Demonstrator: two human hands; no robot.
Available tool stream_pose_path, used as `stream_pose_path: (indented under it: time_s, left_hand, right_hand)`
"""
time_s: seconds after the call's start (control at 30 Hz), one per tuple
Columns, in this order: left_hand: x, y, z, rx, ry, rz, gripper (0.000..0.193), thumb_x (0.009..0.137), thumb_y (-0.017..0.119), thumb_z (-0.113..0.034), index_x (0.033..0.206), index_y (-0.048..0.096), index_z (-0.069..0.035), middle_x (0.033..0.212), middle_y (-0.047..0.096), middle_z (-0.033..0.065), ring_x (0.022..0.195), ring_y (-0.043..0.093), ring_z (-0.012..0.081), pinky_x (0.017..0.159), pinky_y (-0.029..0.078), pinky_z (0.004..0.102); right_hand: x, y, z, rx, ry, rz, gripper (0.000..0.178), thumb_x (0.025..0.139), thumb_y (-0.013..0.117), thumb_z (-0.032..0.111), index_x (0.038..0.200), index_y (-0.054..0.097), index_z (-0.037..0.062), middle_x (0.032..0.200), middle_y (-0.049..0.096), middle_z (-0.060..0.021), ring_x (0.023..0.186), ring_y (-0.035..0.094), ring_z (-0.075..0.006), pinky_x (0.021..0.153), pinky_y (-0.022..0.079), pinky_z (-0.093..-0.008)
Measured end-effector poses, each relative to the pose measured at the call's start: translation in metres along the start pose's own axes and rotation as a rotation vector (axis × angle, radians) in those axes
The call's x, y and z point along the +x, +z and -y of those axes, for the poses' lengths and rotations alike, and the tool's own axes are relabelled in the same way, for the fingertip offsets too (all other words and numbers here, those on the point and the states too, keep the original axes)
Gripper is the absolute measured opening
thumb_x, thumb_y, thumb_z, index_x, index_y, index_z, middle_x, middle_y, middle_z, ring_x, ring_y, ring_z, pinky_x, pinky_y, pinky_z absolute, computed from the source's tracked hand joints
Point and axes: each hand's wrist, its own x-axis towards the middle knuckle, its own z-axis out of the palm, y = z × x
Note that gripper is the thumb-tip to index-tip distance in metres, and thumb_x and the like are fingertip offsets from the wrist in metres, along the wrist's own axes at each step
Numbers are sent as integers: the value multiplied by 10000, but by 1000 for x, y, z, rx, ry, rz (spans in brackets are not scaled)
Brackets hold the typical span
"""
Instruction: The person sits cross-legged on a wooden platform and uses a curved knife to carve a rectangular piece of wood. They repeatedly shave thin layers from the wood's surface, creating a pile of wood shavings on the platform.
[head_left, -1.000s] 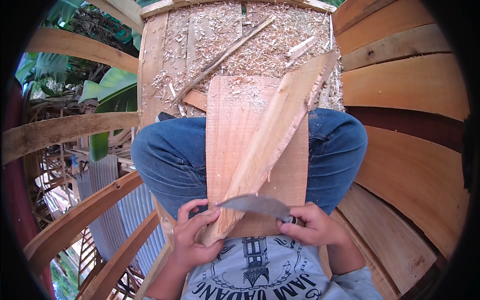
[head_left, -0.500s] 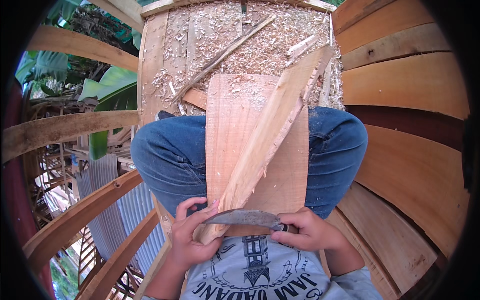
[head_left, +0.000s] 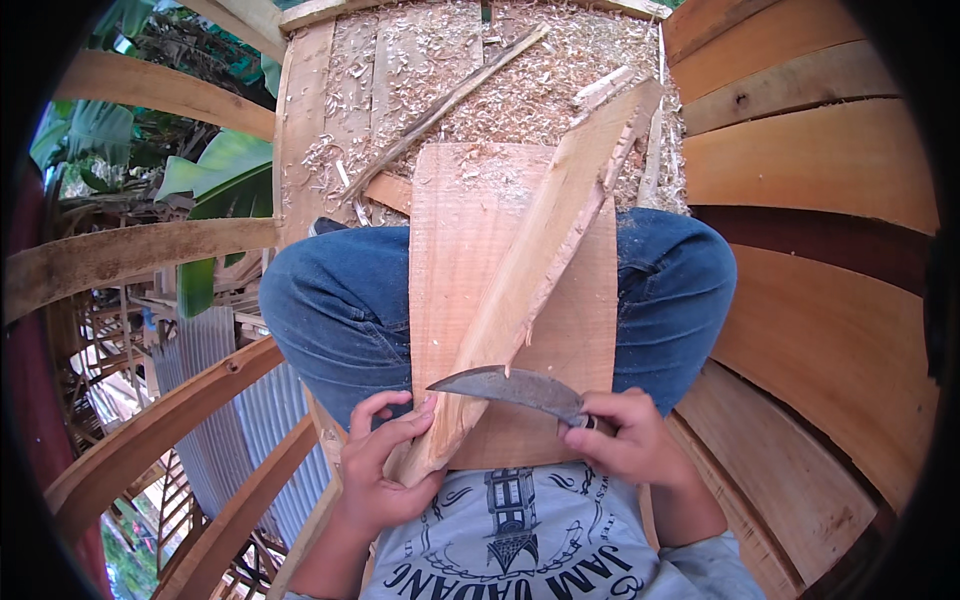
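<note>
The knife [head_left: 508,388] is carried farther from the shirt [head_left: 455,540] than half a second ago, and the right hand [head_left: 630,440] is moved forward with it. The blade's tip, earlier seen over the left hand [head_left: 388,460], is now placed beyond its fingertips. The plank's [head_left: 545,260] far end is swung slightly leftward.

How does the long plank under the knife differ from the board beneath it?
The long plank is narrow; the board is much wider. The long plank slants from lower left to upper right, while the board lies straight ahead of the person. The long plank's right edge is rough and splintered; the board's side edges look clean. The left hand holds the long plank, but not the board. Both are pale wood.
</note>
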Motion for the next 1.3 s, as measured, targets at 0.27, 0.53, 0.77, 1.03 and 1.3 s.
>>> stream_pose_path:
  time_s: [0.27,0.53,0.77,1.03,1.3]
  left_hand:
    - [4,-2,-2,1,0,15,492,516,710,-55,1003,642,-43,1090,694,121,1093,537,301,871,397,392]
    - [5,-2,-2,4,-6,16,494,512,709,-55,1001,644,-36,1083,694,126,1095,533,297,872,394,396]
    - [6,-3,-2,-19,-17,18,489,516,710,-54,1002,654,-44,1100,689,125,1101,531,298,879,389,390]
    - [4,-3,1,-22,-15,18,484,519,715,-48,999,654,-48,1112,685,126,1106,530,297,875,391,386]
    - [3,-4,2,-12,3,17,489,517,719,-52,1001,653,-42,1114,684,131,1100,534,298,873,394,382]
  right_hand:
    - [-2,4,-2,26,77,-37,150,879,665,157,869,639,10,559,508,-4,506,431,-30,452,342,-234]
    - [0,9,4,198,190,-35,123,880,657,127,881,636,6,610,541,-1,548,453,-34,482,360,-228]
    - [3,10,-3,-43,-25,-147,137,836,698,112,844,628,-5,579,521,-36,496,448,-50,456,350,-232]
    - [1,16,-14,-116,-165,-389,165,808,725,98,839,609,-15,573,509,-18,500,479,-40,454,360,-226]
    - [-1,2,-7,8,42,19,141,876,663,136,899,630,1,610,544,-3,488,431,-25,452,325,-220]
